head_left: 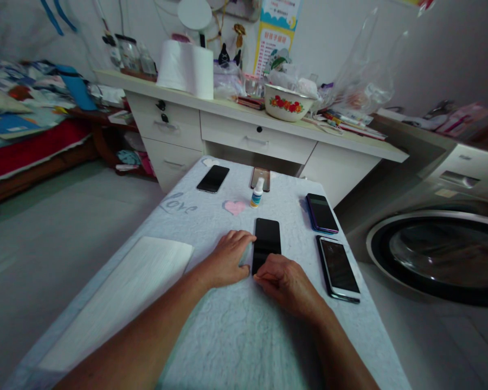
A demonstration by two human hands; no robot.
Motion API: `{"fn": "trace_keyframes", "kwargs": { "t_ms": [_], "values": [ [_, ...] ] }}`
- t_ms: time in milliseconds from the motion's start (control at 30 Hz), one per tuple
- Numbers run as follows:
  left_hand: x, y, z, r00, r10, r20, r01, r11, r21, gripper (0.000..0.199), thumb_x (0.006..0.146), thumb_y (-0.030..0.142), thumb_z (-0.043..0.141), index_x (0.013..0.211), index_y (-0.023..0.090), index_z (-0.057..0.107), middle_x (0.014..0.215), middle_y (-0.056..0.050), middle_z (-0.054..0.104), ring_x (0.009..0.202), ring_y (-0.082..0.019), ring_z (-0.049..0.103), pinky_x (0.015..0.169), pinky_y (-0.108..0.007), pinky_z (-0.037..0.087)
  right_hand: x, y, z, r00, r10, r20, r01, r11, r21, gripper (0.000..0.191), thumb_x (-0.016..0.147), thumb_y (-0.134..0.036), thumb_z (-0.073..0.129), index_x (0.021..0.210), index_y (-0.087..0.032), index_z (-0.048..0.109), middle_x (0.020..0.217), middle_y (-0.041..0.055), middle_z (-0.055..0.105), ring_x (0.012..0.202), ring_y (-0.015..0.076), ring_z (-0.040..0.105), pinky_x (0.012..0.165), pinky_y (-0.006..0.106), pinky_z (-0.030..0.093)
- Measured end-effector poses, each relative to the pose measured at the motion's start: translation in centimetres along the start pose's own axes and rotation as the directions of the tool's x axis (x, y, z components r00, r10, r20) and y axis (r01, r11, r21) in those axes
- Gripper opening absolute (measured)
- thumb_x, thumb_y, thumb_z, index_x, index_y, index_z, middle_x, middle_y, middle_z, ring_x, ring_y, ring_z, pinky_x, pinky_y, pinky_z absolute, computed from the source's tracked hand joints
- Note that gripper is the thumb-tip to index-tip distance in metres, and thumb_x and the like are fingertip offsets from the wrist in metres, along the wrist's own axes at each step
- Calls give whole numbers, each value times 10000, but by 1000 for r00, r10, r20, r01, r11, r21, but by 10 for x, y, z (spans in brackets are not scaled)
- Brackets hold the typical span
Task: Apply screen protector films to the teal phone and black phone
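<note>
Flanking the black phone [267, 235] with both hands: our left hand [225, 259] has fingers and thumb apart at its left edge; our right hand [288, 281] is bunched over the near end, can't tell if it's clamped on anything. Risk: uneven fingertip push could skid or twist the phone on the wrinkled cloth [219, 341]. If we shove it away, it could tip the small bottle [257, 194] standing beyond our hands.

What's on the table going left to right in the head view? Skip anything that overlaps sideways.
White sheet → far-left phone → center phone → white-framed phone
</note>
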State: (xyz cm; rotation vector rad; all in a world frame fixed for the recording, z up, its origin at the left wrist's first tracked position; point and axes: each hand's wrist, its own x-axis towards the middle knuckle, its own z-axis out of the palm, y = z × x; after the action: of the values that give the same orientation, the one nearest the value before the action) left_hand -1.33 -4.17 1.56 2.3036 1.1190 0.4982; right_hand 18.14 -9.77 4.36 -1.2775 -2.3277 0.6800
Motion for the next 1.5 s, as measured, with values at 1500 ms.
{"fn": "trace_keyframes", "kwargs": {
  "t_ms": [1500],
  "values": [
    [0, -1, 2, 1000, 11, -8, -11, 1000, 26, 635, 654, 151, 552, 1280, 189, 453, 1290, -86, 497, 1194, -257, 417, 1065, -421, 359, 5, 25, 13, 960, 159, -230, -201, 965, -171, 164, 880, -159, 525, 875, -204, 683, 837, 23, 566, 756, 133, 573, 687, 223, 419]
  ]
}}
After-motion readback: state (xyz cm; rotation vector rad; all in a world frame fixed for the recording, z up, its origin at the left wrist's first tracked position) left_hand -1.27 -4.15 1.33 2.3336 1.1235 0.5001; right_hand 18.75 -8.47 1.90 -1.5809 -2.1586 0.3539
